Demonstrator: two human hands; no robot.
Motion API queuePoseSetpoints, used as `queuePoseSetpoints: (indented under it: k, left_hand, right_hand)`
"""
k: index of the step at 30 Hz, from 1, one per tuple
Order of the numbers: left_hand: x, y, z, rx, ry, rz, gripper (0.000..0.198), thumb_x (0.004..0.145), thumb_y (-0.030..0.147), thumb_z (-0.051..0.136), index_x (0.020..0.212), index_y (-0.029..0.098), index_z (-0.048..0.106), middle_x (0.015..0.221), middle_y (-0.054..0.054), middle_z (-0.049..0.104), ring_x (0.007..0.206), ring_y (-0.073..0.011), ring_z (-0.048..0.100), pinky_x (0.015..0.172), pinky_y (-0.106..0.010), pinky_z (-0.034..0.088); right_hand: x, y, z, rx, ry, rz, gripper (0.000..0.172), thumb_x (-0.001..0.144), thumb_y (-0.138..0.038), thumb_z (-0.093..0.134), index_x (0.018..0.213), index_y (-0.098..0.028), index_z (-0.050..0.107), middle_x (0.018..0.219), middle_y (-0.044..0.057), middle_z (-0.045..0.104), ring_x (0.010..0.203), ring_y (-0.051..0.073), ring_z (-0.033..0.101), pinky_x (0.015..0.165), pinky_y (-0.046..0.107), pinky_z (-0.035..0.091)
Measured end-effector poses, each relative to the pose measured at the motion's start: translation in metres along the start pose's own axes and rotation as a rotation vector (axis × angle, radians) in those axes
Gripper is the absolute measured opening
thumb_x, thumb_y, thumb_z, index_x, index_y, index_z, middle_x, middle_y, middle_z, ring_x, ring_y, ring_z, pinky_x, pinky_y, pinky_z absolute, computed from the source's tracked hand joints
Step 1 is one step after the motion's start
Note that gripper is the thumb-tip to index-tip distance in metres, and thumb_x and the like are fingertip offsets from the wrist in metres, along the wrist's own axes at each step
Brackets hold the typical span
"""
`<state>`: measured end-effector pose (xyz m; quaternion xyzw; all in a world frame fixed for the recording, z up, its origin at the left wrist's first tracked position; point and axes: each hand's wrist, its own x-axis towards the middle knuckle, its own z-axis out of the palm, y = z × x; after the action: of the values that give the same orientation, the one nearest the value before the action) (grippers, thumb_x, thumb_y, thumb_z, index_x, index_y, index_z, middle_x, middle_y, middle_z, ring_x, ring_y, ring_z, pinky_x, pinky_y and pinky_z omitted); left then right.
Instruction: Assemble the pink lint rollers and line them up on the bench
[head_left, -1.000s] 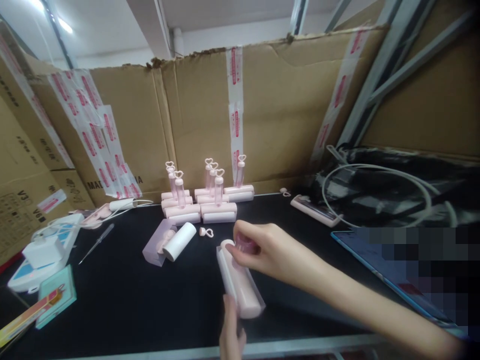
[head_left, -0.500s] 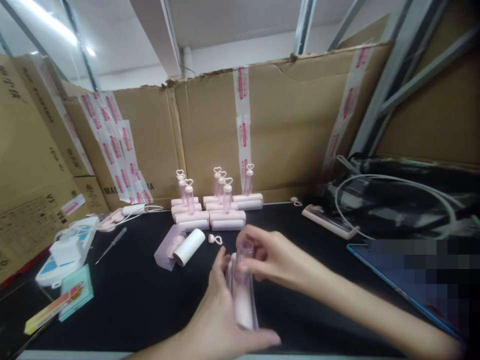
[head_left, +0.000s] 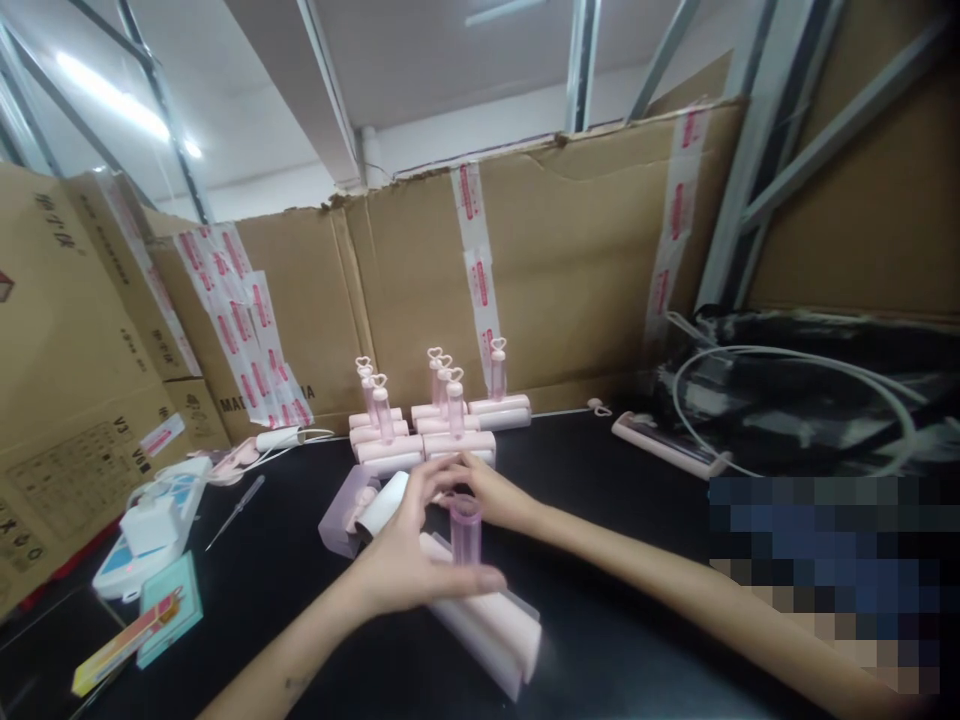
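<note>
A clear pink tube [head_left: 466, 535] with an uncovered round top stands upright at the pale pink and white cylindrical body [head_left: 499, 630], which lies slantwise on the black table. My left hand [head_left: 401, 560] is spread around the tube, its thumb stretched across the front and its fingers curved behind. Beyond the tube, my right hand [head_left: 499, 495] has its fingers bent down at a small pink heart-handled cap [head_left: 441, 498], mostly covered by the hands. The right fingertips are partly hidden.
Several finished-looking pink pieces with capped tubes [head_left: 455, 410] stand at the back. A white cylinder [head_left: 381, 503] and a translucent lilac block [head_left: 337, 520] lie left of my hands. Further left are a screwdriver [head_left: 236, 512], power strip [head_left: 112, 565] and box cutter [head_left: 124, 645].
My right hand has left the tube's top and moved forward to the small cap. The body has turned slantwise, its near end swinging right. My left hand has shifted forward and left.
</note>
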<state>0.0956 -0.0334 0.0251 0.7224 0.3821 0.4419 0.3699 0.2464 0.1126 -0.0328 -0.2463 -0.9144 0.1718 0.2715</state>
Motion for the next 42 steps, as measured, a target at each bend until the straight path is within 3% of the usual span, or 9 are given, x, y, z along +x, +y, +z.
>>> queuePoseSetpoints:
  k: [3,5,7,12,17,22,27,35,42]
  left_hand:
    - [0.014,-0.004,0.019,-0.291,0.046,0.03,0.049,0.071,0.034,0.07,0.111,0.017,0.047,0.097,-0.008,0.064,0.097,-0.0204,0.059,0.092,-0.035,0.041]
    - [0.016,-0.01,0.028,-0.432,0.026,-0.018,0.03,0.078,0.037,0.064,0.095,0.015,0.052,0.066,-0.001,0.059,0.065,-0.0136,0.058,0.071,-0.029,0.046]
    - [0.016,-0.018,0.034,-0.52,0.037,-0.036,0.027,0.079,0.039,0.062,0.082,0.015,0.052,0.052,0.005,0.047,0.048,-0.0078,0.045,0.054,-0.022,0.04]
    - [0.013,-0.028,0.04,-0.618,0.09,0.011,0.041,0.074,0.055,0.06,0.073,0.015,0.049,0.054,0.004,0.043,0.045,-0.0062,0.038,0.044,-0.019,0.028]
    - [0.014,-0.029,0.043,-0.733,0.117,0.01,0.063,0.078,0.071,0.033,0.086,0.012,0.055,0.054,0.001,0.046,0.043,-0.0085,0.038,0.039,-0.02,0.026]
    - [0.016,-0.032,0.041,-0.722,0.162,-0.04,0.065,0.076,0.072,0.038,0.088,0.011,0.057,0.049,0.0,0.048,0.04,-0.0091,0.041,0.039,-0.02,0.028]
    - [0.025,-0.021,0.039,-0.698,0.096,-0.079,0.071,0.059,0.079,0.052,0.087,0.015,0.055,0.041,0.005,0.044,0.033,-0.009,0.039,0.036,-0.021,0.03]
    - [0.024,-0.008,0.048,-0.634,0.367,-0.212,0.059,0.063,0.078,0.049,0.057,0.02,0.041,0.033,0.008,0.03,0.027,-0.0051,0.026,0.028,-0.018,0.017]
    - [0.024,-0.016,0.049,-0.621,0.356,-0.209,0.059,0.067,0.079,0.039,0.057,0.021,0.039,0.031,0.007,0.029,0.025,-0.0069,0.025,0.027,-0.02,0.018]
  right_hand:
    - [-0.008,-0.002,-0.018,0.125,0.006,0.043,0.021,0.082,-0.036,0.056,0.087,-0.015,0.054,0.079,0.004,0.06,0.073,0.017,0.059,0.067,0.031,0.049]
    - [-0.011,-0.011,-0.039,0.206,0.007,0.058,0.025,0.084,-0.04,0.052,0.091,-0.016,0.049,0.072,0.001,0.059,0.066,0.015,0.059,0.061,0.027,0.049]
    - [-0.013,-0.029,-0.063,0.336,0.01,0.064,0.028,0.085,-0.042,0.052,0.094,-0.016,0.047,0.074,0.001,0.06,0.066,0.014,0.059,0.061,0.026,0.049]
    - [-0.016,-0.097,-0.098,0.505,-0.002,-0.045,0.023,0.083,-0.037,0.057,0.077,-0.015,0.058,0.078,0.003,0.059,0.074,0.014,0.057,0.068,0.026,0.046]
    - [-0.018,-0.126,-0.088,0.353,0.08,-0.02,0.021,0.082,-0.035,0.059,0.077,-0.015,0.059,0.075,0.002,0.06,0.071,0.014,0.058,0.067,0.025,0.047]
    - [-0.02,-0.125,-0.077,0.322,0.096,0.014,0.023,0.081,-0.037,0.058,0.078,-0.015,0.063,0.073,0.003,0.065,0.066,0.016,0.063,0.058,0.023,0.05]
    - [-0.026,-0.127,-0.06,0.54,0.102,0.189,0.029,0.084,-0.041,0.053,0.08,-0.015,0.063,0.047,-0.001,0.06,0.037,0.016,0.059,0.034,0.022,0.044]
    - [-0.031,-0.134,-0.041,0.388,0.36,0.112,0.021,0.083,-0.03,0.055,0.079,-0.013,0.068,0.063,0.002,0.068,0.053,0.016,0.065,0.046,0.02,0.05]
    - [-0.028,-0.14,-0.055,0.321,0.184,0.155,0.033,0.085,-0.03,0.049,0.057,-0.014,0.058,0.048,-0.001,0.062,0.046,0.015,0.061,0.042,0.018,0.046]
